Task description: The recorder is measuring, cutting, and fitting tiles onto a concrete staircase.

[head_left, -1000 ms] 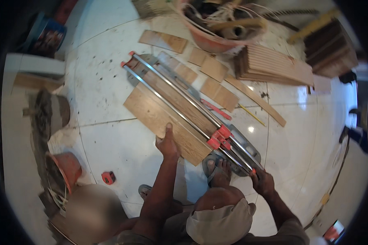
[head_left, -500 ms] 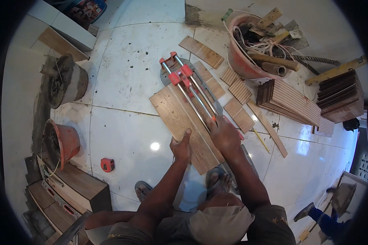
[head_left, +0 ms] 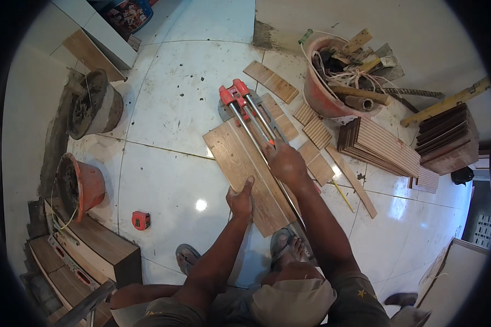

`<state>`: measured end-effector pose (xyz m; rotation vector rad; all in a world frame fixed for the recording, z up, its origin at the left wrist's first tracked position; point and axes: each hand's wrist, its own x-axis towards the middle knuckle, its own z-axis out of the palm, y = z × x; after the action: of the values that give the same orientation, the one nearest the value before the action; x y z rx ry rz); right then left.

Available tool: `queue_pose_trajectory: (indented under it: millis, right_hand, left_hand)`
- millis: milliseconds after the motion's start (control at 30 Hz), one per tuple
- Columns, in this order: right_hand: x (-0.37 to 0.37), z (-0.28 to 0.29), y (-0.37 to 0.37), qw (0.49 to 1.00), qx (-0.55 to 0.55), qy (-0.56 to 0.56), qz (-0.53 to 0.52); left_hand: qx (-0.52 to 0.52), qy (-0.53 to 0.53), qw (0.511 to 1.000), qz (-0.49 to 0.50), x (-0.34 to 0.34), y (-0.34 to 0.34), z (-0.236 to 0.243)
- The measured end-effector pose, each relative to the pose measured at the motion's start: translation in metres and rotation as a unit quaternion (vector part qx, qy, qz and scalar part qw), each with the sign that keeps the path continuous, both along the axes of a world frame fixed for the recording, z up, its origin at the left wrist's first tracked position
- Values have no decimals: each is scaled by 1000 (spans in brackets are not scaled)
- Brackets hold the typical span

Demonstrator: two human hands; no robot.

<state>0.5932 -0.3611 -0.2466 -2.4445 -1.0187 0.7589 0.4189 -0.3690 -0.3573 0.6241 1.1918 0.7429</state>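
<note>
A wood-look plank tile (head_left: 228,153) lies under the two steel rails of a manual tile cutter (head_left: 237,91), whose red carriage is at the far end of the rails. My left hand (head_left: 238,199) grips the tile's left edge, thumb on its top. My right hand (head_left: 289,166) is closed on the cutter's handle, which ends in an orange tip, just over the tile's right part. My sandalled foot (head_left: 283,248) is by the tile's near end.
Around lie cut strips (head_left: 270,80), a bucket of tools (head_left: 333,103), stacked ribbed tiles (head_left: 379,147), a dark bucket (head_left: 112,109), an orange bucket (head_left: 90,185), a red tape measure (head_left: 141,219) and plank tiles (head_left: 114,248). Another person's foot (head_left: 401,300) shows lower right.
My right hand has moved from the cutter's near end up and along the rails. The red carriage has slid to the far end. My left hand still grips the tile. The view has shifted.
</note>
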Motion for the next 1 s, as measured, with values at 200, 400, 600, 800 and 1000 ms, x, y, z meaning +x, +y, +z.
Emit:
queue_pose_trajectory:
  millis: [200,400,600,800,1000]
  right_hand:
    - [0,82,26,996,-34,31,75]
    - [9,23,-4,999,-4,48,-8]
    - [22,-10,-7,962,-1,270,-38]
    - [20,0,-5,979,-32,201,-14]
    - [23,26,-15,998,-22,57,-7]
  left_hand:
    - [-4,5,1000,9,-9,2,-6]
    - [19,-16,1000,11,0,4,-4]
    - [19,-32,999,17,-7,-3,-9]
    - [1,-4,1000,7,-9,2,-15]
    - [-2,-26,1000,1,3,-5,-5]
